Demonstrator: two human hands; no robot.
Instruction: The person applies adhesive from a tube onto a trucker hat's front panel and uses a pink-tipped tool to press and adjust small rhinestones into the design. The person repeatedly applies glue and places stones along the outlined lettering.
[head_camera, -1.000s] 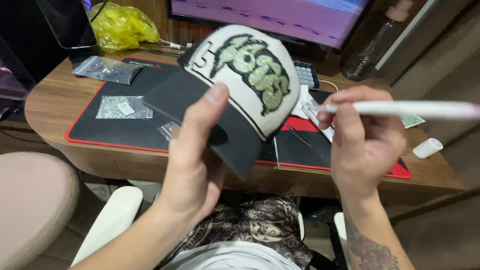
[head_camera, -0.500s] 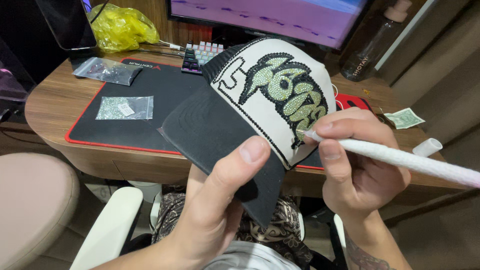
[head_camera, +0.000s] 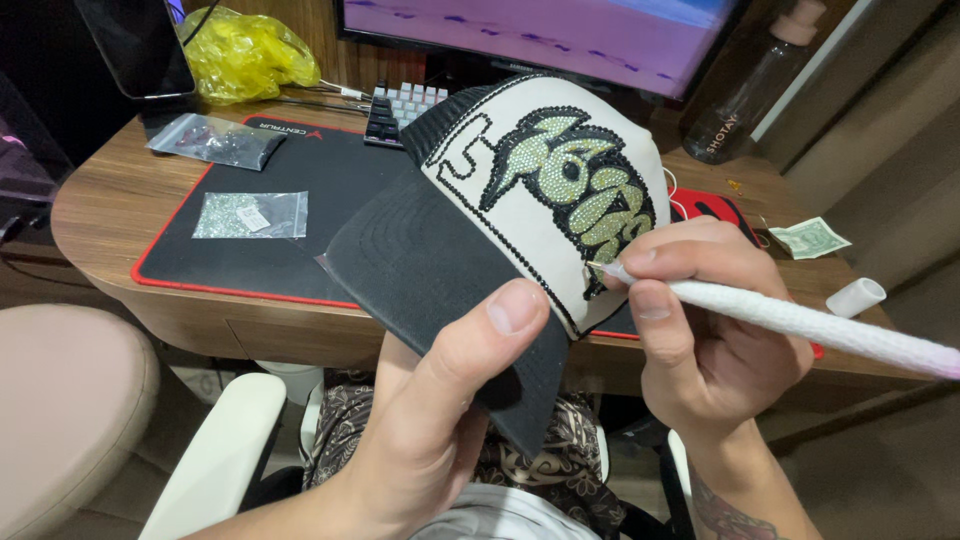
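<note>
Cap (head_camera: 500, 220) with rhinestone design held above tabletop (head_camera: 110, 200), left hand (head_camera: 440, 400) gripping its black brim, right hand (head_camera: 700, 320) at 3 o'clock pinching white pen tool (head_camera: 800, 320), tip touching the design's edge.

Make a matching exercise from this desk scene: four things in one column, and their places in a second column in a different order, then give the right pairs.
Things
1. cap
2. white pen
3. yellow bag
4. banknote

Places
A. at the desk's far left corner, beside the dark screen
B. lying flat on the wood at the desk's right end
C. held by its brim in the left hand
D. gripped in the right hand, tip at the cap's front panel

Pairs: 1-C, 2-D, 3-A, 4-B
</note>
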